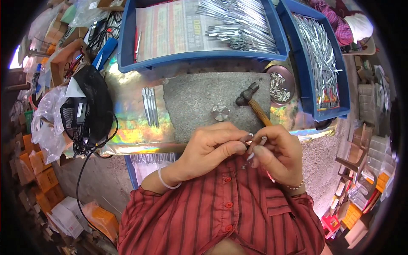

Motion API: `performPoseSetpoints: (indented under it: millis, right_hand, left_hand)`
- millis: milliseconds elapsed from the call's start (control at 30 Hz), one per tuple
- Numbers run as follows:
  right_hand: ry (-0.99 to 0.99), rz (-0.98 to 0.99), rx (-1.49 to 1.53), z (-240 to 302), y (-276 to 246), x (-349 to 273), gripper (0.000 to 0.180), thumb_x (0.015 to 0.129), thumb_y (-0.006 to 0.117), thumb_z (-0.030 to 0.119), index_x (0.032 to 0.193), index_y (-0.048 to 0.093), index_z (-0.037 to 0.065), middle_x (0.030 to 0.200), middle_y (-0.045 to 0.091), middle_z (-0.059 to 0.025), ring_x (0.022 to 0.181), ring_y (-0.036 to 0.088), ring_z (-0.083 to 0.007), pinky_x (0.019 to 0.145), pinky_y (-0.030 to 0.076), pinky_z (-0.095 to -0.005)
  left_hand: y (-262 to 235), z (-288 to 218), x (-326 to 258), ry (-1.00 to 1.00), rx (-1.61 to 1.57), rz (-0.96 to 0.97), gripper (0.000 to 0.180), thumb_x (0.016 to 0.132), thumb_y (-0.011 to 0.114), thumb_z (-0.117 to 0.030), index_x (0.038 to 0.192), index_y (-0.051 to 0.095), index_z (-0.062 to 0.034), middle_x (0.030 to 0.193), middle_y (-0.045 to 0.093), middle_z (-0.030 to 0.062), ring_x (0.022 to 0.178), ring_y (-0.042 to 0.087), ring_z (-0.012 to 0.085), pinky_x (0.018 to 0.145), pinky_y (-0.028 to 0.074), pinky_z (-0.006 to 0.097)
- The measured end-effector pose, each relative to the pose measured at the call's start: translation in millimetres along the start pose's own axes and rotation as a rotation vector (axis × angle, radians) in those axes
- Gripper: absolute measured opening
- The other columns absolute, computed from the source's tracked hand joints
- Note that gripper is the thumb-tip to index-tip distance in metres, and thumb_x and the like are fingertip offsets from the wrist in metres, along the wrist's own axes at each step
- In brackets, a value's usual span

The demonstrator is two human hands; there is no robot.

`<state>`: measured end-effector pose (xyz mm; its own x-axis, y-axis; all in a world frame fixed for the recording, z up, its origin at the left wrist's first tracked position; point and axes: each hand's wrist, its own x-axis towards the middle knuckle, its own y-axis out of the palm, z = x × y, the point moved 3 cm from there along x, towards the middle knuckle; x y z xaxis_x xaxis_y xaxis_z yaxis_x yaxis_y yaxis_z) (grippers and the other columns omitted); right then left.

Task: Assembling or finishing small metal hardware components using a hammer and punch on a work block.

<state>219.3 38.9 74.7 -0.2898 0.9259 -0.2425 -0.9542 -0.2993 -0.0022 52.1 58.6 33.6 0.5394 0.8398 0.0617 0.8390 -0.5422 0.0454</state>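
Both my hands are close together in front of my striped shirt, over the near edge of a grey stone slab (pixel 187 97). My left hand (pixel 208 148) pinches thumb against forefinger on something small and silvery, mostly hidden by the fingertips. In my right hand (pixel 278 155), a slim silvery metal piece (pixel 262 141) sits between thumb and fingers, pointing down toward the shirt. Past the hands, a hammer (pixel 257 108) with a wooden handle lies on the slab beside a round shiny metal disc (pixel 220 112). Several slim pointed metal pieces (pixel 150 107) lie in a row left of the slab.
A blue tray (pixel 170 58) with many slim metal pieces stands beyond the slab; another blue tray (pixel 309 108) is at right. A round dish (pixel 290 80) holds small silvery parts. A black mesh bag (pixel 100 91) with cables sits at left. Orange boxes (pixel 46 180) are stacked lower left.
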Motion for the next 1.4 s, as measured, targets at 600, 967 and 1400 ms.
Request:
performPoseSetpoints:
  millis: [600,967,1400]
  right_hand:
    - [-0.379,-0.108,-0.385,5,24,26,0.013,0.076,0.067,0.006,0.084,0.059,-0.001,0.069,0.059,-0.0071,0.052,0.053,-0.0112,0.046,0.041,-0.022]
    - [-0.139,-0.085,-0.236,-4,18,26,0.012,0.079,0.065,0.007,0.078,0.057,-0.001,0.068,0.059,-0.003,0.056,0.053,-0.0041,0.047,0.042,-0.018]
    - [0.242,-0.084,0.284,-33,10,43,0.016,0.083,0.061,0.011,0.073,0.052,0.003,0.056,0.052,-0.0004,0.037,0.037,-0.0011,0.033,0.026,-0.0162]
  left_hand:
    - [-7,3,-16,-0.011,-0.026,-0.143,0.013,0.085,0.059,-0.004,0.093,0.05,0.0017,0.077,0.063,0.0058,0.073,0.059,0.0062,0.064,0.046,0.019]
    - [-6,-1,-12,-0.168,-0.119,-0.073,0.011,0.085,0.06,-0.006,0.089,0.052,-0.0006,0.072,0.064,0.0046,0.07,0.06,0.0057,0.061,0.046,0.02]
    - [-2,8,-1,-0.574,-0.582,-0.02,0.016,0.087,0.057,-0.008,0.092,0.044,-0.0003,0.084,0.064,0.0141,0.076,0.065,0.0196,0.064,0.054,0.026]
